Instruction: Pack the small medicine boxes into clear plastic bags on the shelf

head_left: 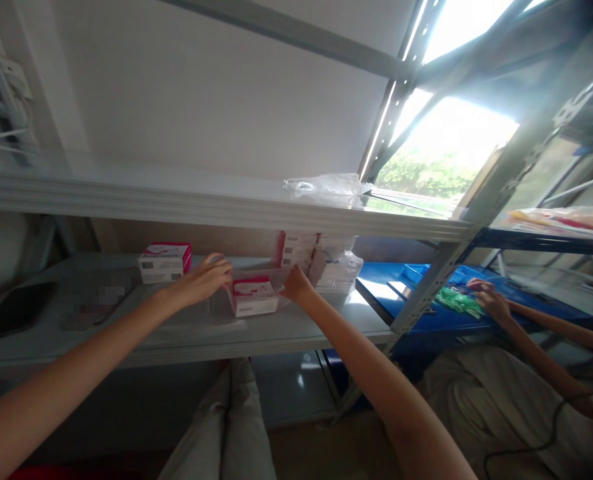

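Observation:
A pink and white box (pixel 254 297) lies on the grey shelf in front of me, with a clear plastic bag (pixel 221 308) loosely around it. My left hand (pixel 210 277) pinches the bag at the box's left side, its fingers closed. At the right side, my right hand (pixel 297 285) is closed on the other edge of the bag. Its fingertips are partly hidden. A second pink and white box (pixel 165 263) stands left of my left hand. Just behind my right hand, stacked boxes (pixel 333 263) stand, some wrapped in clear plastic.
An upper shelf edge (pixel 216 215) runs above my hands, carrying crumpled clear plastic (pixel 326 185). A dark flat object (pixel 13 310) lies at far left. Right of the metal post (pixel 426 287), another person's hands (pixel 491 300) work over green items (pixel 459 302) on a blue surface.

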`<action>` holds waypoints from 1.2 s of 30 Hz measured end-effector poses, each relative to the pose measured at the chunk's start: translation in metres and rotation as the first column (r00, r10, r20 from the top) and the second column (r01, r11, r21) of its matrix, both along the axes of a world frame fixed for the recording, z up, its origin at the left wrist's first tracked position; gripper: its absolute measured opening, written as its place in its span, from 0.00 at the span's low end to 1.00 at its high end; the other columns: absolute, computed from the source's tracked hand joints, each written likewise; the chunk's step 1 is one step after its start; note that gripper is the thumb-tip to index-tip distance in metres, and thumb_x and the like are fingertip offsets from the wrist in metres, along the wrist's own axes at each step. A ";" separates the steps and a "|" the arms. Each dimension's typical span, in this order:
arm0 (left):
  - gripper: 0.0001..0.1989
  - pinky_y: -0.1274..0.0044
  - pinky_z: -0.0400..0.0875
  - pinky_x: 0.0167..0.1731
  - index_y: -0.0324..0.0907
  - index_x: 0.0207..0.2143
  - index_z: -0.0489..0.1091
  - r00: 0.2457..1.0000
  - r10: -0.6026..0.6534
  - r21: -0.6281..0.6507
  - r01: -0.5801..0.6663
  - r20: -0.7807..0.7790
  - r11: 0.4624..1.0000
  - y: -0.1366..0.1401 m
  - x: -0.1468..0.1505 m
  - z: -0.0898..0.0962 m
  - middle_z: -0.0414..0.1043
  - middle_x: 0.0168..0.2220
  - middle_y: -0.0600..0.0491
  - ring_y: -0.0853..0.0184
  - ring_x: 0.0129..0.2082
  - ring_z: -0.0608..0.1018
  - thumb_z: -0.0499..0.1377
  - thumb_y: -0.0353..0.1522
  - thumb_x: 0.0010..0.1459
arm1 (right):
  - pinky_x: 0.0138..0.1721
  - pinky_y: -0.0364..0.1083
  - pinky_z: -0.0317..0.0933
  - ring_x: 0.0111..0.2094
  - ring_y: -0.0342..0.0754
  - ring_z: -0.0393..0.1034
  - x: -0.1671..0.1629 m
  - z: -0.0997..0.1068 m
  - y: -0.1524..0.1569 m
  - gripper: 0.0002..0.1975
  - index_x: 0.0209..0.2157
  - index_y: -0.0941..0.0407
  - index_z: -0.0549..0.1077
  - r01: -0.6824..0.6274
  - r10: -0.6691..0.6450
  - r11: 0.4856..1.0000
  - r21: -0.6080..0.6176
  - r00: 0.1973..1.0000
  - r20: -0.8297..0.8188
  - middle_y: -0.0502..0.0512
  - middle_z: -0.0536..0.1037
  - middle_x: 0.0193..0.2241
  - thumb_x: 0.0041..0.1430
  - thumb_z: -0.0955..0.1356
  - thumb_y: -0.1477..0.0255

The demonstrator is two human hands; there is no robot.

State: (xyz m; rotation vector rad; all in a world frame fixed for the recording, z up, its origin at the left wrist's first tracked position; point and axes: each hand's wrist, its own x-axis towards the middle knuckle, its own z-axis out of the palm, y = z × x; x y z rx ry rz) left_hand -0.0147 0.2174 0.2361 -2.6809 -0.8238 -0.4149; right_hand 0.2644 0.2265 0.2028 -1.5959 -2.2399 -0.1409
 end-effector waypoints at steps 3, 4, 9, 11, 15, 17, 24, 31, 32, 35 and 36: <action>0.11 0.65 0.52 0.57 0.43 0.28 0.73 0.993 0.049 -0.006 -0.049 0.112 0.999 -0.001 -0.002 0.011 0.71 0.36 0.53 0.66 0.42 0.71 0.54 0.30 0.62 | 0.55 0.57 0.53 0.46 0.60 0.70 0.005 0.017 -0.012 0.07 0.28 0.57 0.78 -0.070 0.075 0.997 -0.035 0.977 0.200 0.61 0.80 0.34 0.49 0.74 0.68; 0.11 0.65 0.52 0.57 0.43 0.28 0.73 0.987 0.060 -0.014 -0.059 0.150 0.998 0.000 -0.003 0.013 0.72 0.37 0.54 0.66 0.42 0.71 0.53 0.30 0.62 | 0.54 0.56 0.54 0.46 0.59 0.70 0.008 0.024 -0.017 0.09 0.27 0.58 0.78 -0.083 0.090 0.996 -0.036 0.964 0.249 0.63 0.80 0.34 0.51 0.74 0.65; 0.10 0.62 0.47 0.59 0.43 0.29 0.71 0.993 0.016 -0.025 -0.013 0.113 1.000 0.010 -0.018 0.012 0.72 0.29 0.56 0.67 0.37 0.71 0.54 0.32 0.63 | 0.43 0.47 0.61 0.38 0.53 0.73 0.030 0.064 -0.041 0.15 0.28 0.58 0.79 -0.147 0.195 0.973 -0.177 0.937 0.289 0.60 0.80 0.31 0.56 0.70 0.60; 0.07 0.61 0.47 0.59 0.43 0.29 0.71 0.999 -0.029 0.048 0.028 0.024 0.998 0.010 -0.023 0.012 0.71 0.29 0.55 0.65 0.39 0.71 0.56 0.31 0.61 | 0.38 0.43 0.61 0.35 0.50 0.73 0.038 0.074 -0.047 0.09 0.31 0.58 0.79 -0.213 0.292 0.931 -0.296 0.923 0.253 0.57 0.80 0.31 0.54 0.72 0.65; 0.10 0.63 0.53 0.56 0.43 0.37 0.71 0.997 -0.027 0.213 0.041 -0.070 0.976 -0.007 -0.016 0.024 0.71 0.36 0.50 0.61 0.44 0.70 0.54 0.22 0.57 | 0.38 0.43 0.61 0.36 0.48 0.72 0.040 0.080 -0.052 0.02 0.30 0.58 0.78 -0.329 0.354 0.927 -0.179 0.927 0.126 0.56 0.79 0.34 0.54 0.71 0.74; 0.11 0.64 0.58 0.53 0.42 0.37 0.71 1.000 0.006 0.232 0.001 -0.029 0.973 -0.015 -0.008 0.028 0.70 0.36 0.49 0.60 0.43 0.70 0.53 0.21 0.57 | 0.40 0.44 0.61 0.37 0.47 0.71 0.039 0.078 -0.051 0.03 0.28 0.58 0.76 -0.341 0.341 0.940 -0.023 0.940 -0.005 0.55 0.78 0.34 0.55 0.70 0.74; 0.09 0.70 0.67 0.45 0.40 0.36 0.71 0.961 0.035 -0.064 -0.018 0.273 0.998 -0.017 -0.003 0.011 0.67 0.39 0.49 0.62 0.43 0.71 0.52 0.24 0.56 | 0.44 0.46 0.62 0.39 0.48 0.71 0.037 0.057 -0.054 0.06 0.31 0.57 0.74 -0.331 0.319 0.943 -0.033 0.928 -0.195 0.54 0.77 0.34 0.59 0.68 0.70; 0.30 0.57 0.51 0.61 0.45 0.53 0.65 0.970 -0.042 -0.041 0.053 0.239 0.998 -0.101 -0.006 -0.004 0.59 0.59 0.48 0.57 0.59 0.62 0.52 0.21 0.46 | 0.49 0.47 0.61 0.45 0.48 0.68 -0.041 0.044 -0.110 0.11 0.38 0.60 0.74 -0.534 0.525 0.830 0.163 0.846 0.094 0.59 0.76 0.40 0.62 0.61 0.81; 0.27 0.57 0.50 0.61 0.44 0.52 0.65 0.964 -0.063 -0.001 0.065 0.258 0.998 -0.113 -0.002 -0.009 0.61 0.58 0.48 0.57 0.58 0.63 0.53 0.22 0.48 | 0.47 0.47 0.62 0.43 0.49 0.69 -0.053 0.041 -0.112 0.11 0.37 0.60 0.75 -0.560 0.543 0.821 0.114 0.827 0.146 0.60 0.77 0.38 0.62 0.61 0.81; 0.12 0.63 0.57 0.59 0.41 0.42 0.69 0.947 -0.097 0.144 0.054 0.307 0.988 -0.128 0.012 -0.033 0.70 0.47 0.48 0.62 0.50 0.71 0.52 0.24 0.56 | 0.42 0.46 0.64 0.39 0.50 0.72 -0.075 0.023 -0.101 0.11 0.36 0.63 0.76 -0.475 0.481 0.876 -0.085 0.841 0.248 0.63 0.78 0.36 0.61 0.62 0.82; 0.10 0.66 0.60 0.57 0.40 0.40 0.70 0.949 -0.092 0.197 0.033 0.300 0.980 -0.125 0.016 -0.044 0.71 0.44 0.48 0.63 0.47 0.72 0.52 0.25 0.58 | 0.41 0.46 0.64 0.39 0.51 0.73 -0.077 0.014 -0.092 0.11 0.37 0.64 0.76 -0.410 0.434 0.901 -0.142 0.863 0.258 0.64 0.78 0.36 0.60 0.62 0.82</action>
